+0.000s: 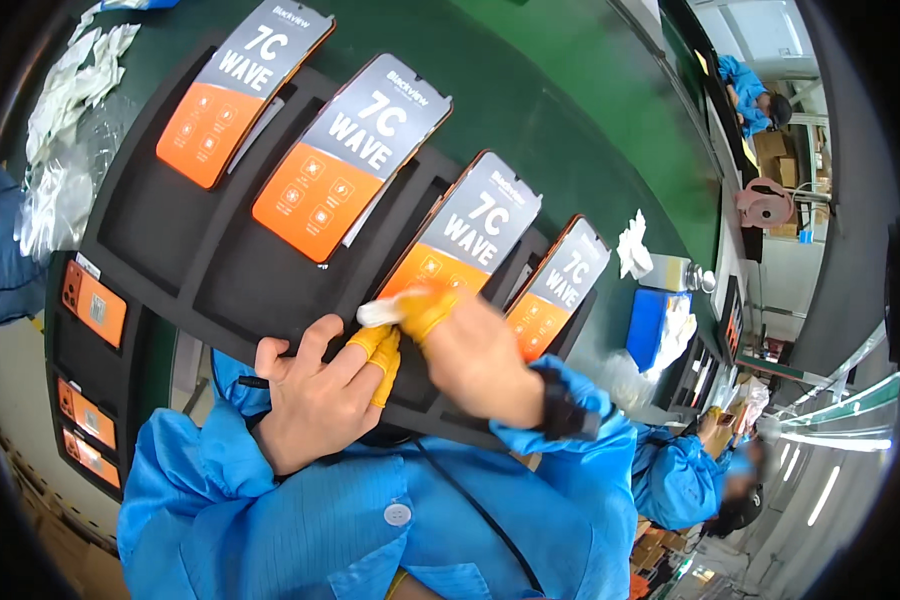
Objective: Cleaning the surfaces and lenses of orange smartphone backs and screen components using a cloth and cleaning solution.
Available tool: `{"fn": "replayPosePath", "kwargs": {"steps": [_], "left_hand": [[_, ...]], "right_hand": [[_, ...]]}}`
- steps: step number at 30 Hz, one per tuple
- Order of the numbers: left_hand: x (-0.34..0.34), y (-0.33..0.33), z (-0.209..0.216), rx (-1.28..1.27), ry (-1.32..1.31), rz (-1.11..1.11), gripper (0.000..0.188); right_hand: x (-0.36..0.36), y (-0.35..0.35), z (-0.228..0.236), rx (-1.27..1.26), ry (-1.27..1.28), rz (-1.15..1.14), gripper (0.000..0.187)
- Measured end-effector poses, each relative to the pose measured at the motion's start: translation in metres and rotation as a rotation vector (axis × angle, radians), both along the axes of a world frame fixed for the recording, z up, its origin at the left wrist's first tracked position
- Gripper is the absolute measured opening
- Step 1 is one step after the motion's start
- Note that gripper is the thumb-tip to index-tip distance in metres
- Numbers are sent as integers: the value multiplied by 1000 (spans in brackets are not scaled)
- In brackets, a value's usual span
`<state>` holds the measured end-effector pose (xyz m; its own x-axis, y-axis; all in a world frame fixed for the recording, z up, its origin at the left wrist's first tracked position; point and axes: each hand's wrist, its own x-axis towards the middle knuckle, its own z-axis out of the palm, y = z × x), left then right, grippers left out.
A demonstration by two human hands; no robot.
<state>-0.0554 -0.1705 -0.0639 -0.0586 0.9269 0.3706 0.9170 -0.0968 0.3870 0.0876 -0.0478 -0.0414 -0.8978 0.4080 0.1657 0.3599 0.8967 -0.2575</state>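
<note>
A phone [470, 230] with a grey-and-orange printed front lies in the black tray [270, 318] in front of me. At its lower end my right hand [480, 360], blurred by motion, pinches a small white wipe [378, 312] with fingertips in yellow finger cots. Close beside the wipe is my left hand [315, 400], its fingers apart over the tray's near edge, some of them in yellow cots. It shows nothing in its grasp, though its fingertips are partly hidden. Similar phones lie to the left [355, 155], far left [245, 90] and right [560, 285].
Another black tray with orange phones [94, 304] stands at lower left. Crumpled white wipes [75, 90] and clear plastic [60, 200] lie at far left. Right of the tray are a blue box [650, 325], a bottle [670, 272] and a wipe [633, 246]. Co-workers [675, 480] work farther right.
</note>
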Motion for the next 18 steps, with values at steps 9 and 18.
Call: {"fn": "replayPosePath", "kwargs": {"steps": [9, 18], "left_hand": [[-3, -6, -10, 48, -25, 37, 10], [-1, -6, -9, 62, -33, 38, 10]], "right_hand": [[-2, 56, 3, 72, 169, -364, 20], [5, 23, 0, 74, 12, -169, 29]]}}
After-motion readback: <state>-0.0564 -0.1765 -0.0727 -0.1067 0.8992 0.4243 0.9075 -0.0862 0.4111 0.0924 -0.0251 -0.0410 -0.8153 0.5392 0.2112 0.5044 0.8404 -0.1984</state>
